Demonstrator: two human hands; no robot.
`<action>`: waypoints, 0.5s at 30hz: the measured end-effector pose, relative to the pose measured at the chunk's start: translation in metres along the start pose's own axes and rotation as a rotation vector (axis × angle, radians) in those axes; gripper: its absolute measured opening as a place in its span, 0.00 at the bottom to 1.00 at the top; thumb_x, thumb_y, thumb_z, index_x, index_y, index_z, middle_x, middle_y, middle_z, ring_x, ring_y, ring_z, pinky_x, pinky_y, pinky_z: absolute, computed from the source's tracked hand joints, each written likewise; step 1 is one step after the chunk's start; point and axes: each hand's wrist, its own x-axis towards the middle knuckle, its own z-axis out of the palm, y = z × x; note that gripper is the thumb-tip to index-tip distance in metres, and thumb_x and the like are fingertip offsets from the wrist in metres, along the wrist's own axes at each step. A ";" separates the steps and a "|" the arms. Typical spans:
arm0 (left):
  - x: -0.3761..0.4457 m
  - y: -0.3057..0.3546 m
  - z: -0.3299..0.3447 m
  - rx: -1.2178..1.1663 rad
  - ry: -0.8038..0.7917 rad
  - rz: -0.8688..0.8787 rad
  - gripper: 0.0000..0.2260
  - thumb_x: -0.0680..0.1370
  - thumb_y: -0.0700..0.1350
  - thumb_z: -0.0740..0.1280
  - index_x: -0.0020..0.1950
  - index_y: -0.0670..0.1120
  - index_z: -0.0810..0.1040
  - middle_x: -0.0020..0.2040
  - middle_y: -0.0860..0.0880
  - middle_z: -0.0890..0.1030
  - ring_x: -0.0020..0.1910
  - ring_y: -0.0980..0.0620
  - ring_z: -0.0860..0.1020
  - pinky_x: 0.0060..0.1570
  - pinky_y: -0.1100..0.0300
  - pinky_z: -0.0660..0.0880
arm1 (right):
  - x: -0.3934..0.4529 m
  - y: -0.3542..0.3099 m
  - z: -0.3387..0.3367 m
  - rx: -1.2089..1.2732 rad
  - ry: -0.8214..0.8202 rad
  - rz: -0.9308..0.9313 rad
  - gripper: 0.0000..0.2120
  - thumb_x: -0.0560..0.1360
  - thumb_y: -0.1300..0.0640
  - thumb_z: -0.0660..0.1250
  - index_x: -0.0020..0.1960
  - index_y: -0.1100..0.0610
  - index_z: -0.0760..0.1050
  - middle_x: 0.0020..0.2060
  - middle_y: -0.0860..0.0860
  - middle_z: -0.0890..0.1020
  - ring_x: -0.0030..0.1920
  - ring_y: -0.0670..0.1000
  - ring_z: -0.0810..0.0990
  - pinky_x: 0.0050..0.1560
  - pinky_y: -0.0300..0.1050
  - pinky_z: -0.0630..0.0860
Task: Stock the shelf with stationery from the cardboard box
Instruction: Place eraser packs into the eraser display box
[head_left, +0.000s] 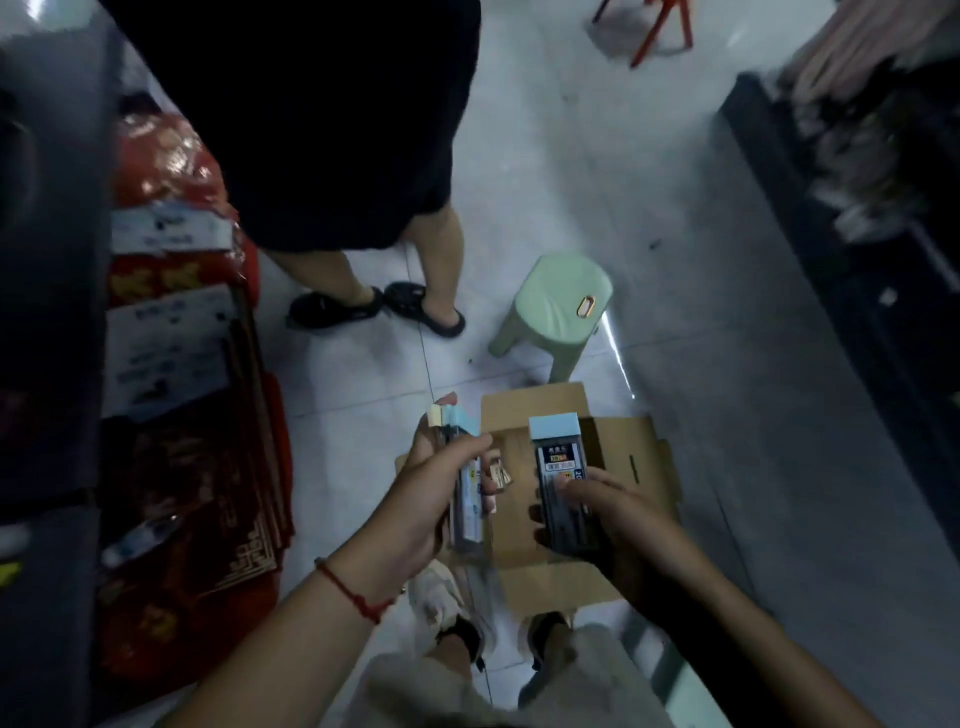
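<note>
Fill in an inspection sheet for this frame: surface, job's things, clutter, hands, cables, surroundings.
Surface: pale tiled floor.
Job's things: open cardboard box on the floor; a blue-capped pack in the right hand; a small stack of packs in the left hand.
Clutter: red packaged goods and white boxes piled at left.
Hands: left hand grips the stack; right hand holds the single pack, both above the box.
Cables: nothing seen.
Surroundings: green stool behind the box; a second person's legs in black sandals; dark shelving at right, blurred.
</note>
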 end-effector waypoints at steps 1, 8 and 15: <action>-0.018 0.011 -0.005 0.037 -0.014 0.040 0.19 0.79 0.41 0.66 0.65 0.60 0.69 0.34 0.47 0.78 0.30 0.48 0.76 0.29 0.57 0.75 | -0.015 -0.006 0.005 -0.025 0.011 -0.036 0.08 0.78 0.62 0.65 0.53 0.58 0.82 0.44 0.60 0.85 0.45 0.58 0.84 0.45 0.54 0.82; -0.107 0.043 -0.030 0.211 0.026 0.227 0.13 0.78 0.44 0.69 0.60 0.51 0.73 0.44 0.42 0.75 0.36 0.48 0.77 0.34 0.56 0.76 | -0.067 -0.036 0.023 -0.210 -0.038 -0.243 0.10 0.77 0.60 0.67 0.57 0.52 0.80 0.49 0.56 0.86 0.49 0.56 0.85 0.49 0.55 0.80; -0.192 0.018 -0.021 0.729 0.240 0.515 0.14 0.75 0.54 0.71 0.58 0.65 0.72 0.44 0.55 0.80 0.39 0.58 0.79 0.42 0.56 0.78 | -0.103 -0.041 0.051 -0.825 -0.276 -0.562 0.04 0.77 0.50 0.69 0.50 0.48 0.79 0.43 0.49 0.85 0.43 0.49 0.85 0.50 0.55 0.81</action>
